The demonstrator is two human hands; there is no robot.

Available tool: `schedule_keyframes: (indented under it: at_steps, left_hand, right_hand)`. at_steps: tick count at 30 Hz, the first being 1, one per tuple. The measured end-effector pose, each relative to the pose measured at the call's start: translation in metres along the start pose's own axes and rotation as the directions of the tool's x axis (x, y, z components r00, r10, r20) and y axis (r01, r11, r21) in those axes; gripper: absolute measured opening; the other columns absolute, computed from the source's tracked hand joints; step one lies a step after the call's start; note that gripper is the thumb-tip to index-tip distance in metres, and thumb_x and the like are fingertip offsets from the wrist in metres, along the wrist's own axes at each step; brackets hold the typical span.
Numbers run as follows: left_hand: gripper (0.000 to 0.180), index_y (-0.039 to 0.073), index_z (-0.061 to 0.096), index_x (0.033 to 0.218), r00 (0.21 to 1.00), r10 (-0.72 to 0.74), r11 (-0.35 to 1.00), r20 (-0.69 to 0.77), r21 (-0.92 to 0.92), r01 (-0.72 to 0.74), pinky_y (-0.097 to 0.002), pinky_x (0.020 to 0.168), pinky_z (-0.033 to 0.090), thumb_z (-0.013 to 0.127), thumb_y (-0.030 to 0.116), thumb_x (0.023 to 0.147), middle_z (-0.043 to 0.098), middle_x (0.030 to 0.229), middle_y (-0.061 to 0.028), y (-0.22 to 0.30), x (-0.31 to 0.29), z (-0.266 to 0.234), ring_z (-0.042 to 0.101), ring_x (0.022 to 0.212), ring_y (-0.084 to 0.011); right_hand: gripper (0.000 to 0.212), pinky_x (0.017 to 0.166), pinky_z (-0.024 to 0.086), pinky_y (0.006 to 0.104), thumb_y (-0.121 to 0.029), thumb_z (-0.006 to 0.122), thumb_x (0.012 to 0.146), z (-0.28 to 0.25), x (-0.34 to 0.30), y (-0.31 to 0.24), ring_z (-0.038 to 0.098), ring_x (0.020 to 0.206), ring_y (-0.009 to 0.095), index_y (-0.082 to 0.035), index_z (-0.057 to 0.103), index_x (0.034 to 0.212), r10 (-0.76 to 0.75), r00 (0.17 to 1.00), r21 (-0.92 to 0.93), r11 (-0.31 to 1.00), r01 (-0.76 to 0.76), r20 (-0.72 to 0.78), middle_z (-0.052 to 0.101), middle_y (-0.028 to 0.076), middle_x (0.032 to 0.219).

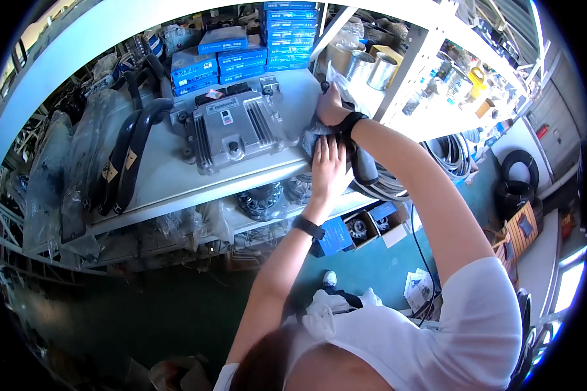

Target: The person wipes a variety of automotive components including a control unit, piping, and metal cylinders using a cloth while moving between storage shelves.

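Wears a white T-shirt (479, 306) and black wristbands (308, 227), reaching with both arms to the right part of a white shelf (166, 140). Lays the left hand (329, 171) on a black hose-like part (366, 171) partly in clear plastic, at the shelf's front edge; fingers nearly straight, close together, thumb hidden; cannot tell a grip from a press. Bends the right hand (333, 107) over the upper portion, just beyond the left, fingers curled and largely hidden; cannot tell how tightly closed. Can see, to the left, a finned grey electronic control unit (238, 127) lying flat, then long curved black pipes (140, 143). Behind, shows stacked flat blue boxes (290, 39), with metal cans (381, 72) farther right. Far off at right, includes black tyres (520, 169) near a wall.
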State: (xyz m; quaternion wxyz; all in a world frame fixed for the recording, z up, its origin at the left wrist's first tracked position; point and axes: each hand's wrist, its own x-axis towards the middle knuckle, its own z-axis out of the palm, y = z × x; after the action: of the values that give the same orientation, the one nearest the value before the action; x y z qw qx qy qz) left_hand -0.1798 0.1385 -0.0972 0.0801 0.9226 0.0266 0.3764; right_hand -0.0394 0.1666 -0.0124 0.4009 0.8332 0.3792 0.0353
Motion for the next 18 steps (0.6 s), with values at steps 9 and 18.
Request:
schedule_keyframes:
  at_steps: [9,18]
  left_hand:
    - [0.024,0.001,0.054,0.094,0.978,0.133,0.952,-0.160,-0.253,-0.171,-0.0384,0.082,0.039,0.048,0.009,0.072,0.052,0.094,-0.0128,-0.018,-0.035,-0.012,0.048,0.095,-0.0284]
    - [0.027,0.004,0.050,0.105,0.999,-0.023,0.869,-0.028,-0.496,0.006,-0.0405,0.076,0.039,0.048,0.006,0.078,0.051,0.089,-0.0150,-0.009,-0.089,0.007,0.049,0.085,-0.0307]
  right_hand:
    - [0.035,0.085,0.038,0.0429,-0.025,0.062,0.074,-0.021,-0.076,-0.021,0.051,0.104,0.026,-0.010,0.060,0.106,0.026,0.996,-0.088,0.996,-0.018,0.089,0.055,0.008,0.114]
    - [0.045,0.088,0.037,0.0355,-0.012,0.052,0.072,0.041,-0.116,-0.029,0.052,0.097,0.033,0.007,0.043,0.111,0.210,0.966,0.352,0.924,-0.145,-0.151,0.060,0.018,0.086]
